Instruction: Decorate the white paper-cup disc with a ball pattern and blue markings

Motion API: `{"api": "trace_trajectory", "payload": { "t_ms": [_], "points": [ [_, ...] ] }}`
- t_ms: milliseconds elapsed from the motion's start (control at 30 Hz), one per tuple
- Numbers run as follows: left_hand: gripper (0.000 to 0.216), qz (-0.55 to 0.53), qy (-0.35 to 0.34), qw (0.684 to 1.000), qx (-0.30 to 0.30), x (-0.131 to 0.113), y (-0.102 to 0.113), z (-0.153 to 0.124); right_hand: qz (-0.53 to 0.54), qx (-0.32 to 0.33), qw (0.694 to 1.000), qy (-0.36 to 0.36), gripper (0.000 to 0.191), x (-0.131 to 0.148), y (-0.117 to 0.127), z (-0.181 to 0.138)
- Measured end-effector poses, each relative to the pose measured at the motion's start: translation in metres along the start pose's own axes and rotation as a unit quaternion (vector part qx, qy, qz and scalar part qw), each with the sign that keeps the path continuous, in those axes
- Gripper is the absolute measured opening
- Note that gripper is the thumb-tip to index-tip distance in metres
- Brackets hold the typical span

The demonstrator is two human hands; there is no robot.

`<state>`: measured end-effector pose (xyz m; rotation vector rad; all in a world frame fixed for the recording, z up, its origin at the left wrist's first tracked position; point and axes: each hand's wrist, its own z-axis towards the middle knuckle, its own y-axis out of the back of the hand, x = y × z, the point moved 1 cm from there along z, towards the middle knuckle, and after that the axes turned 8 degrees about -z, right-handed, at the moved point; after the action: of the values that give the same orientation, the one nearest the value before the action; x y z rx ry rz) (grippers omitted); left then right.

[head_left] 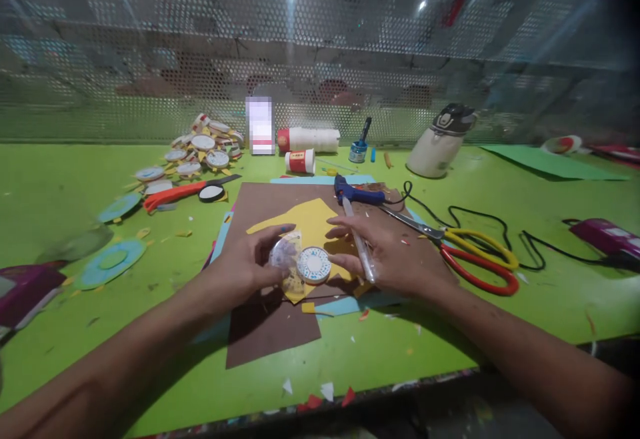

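My left hand point(253, 262) is closed on a small clear plastic piece point(287, 259) held over a brown paper sheet point(270, 329). Just right of it lies a round white disc with a blue dotted ring point(314, 265), resting on yellow paper point(313, 220). My right hand point(387, 252) lies flat beside the disc with fingers stretched out, and a clear glue stick point(359, 242) runs across the back of its fingers from a blue glue gun point(356, 193).
Red and yellow scissors point(470, 252) lie right of my right hand, with a black cord point(480, 222) behind. A pile of finished discs point(200, 145) sits back left. White rolls point(307, 140), a small pot point(358, 151), a kettle point(440, 142) and orange-handled scissors point(175, 193) stand further back.
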<state>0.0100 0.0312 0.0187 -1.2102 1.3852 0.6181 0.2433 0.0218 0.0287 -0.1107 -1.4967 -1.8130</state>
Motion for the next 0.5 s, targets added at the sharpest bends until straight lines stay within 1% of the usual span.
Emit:
{"api": "trace_trajectory", "payload": {
  "t_ms": [133, 233, 367, 433, 500],
  "points": [
    [0.08, -0.011, -0.013, 1.0, 0.025, -0.003, 0.001, -0.002, -0.031, 0.001, 0.999, 0.025, 0.05, -0.005, 0.001, -0.005],
    [0.078, -0.014, -0.029, 0.999, 0.015, -0.007, 0.0, -0.007, -0.042, -0.004, 0.998, 0.046, 0.064, 0.0, 0.003, -0.009],
    [0.072, -0.018, -0.054, 0.998, 0.014, -0.006, -0.004, -0.011, 0.004, -0.022, 0.99, 0.136, 0.086, 0.013, -0.005, -0.013],
    [0.068, -0.023, -0.06, 0.998, 0.019, -0.002, -0.007, -0.012, 0.015, -0.028, 0.984, 0.176, 0.089, 0.017, -0.011, -0.014],
    [0.063, -0.021, -0.06, 0.998, 0.019, 0.0, -0.011, -0.013, 0.018, -0.034, 0.98, 0.194, 0.086, 0.019, -0.016, -0.013]
  ]
}}
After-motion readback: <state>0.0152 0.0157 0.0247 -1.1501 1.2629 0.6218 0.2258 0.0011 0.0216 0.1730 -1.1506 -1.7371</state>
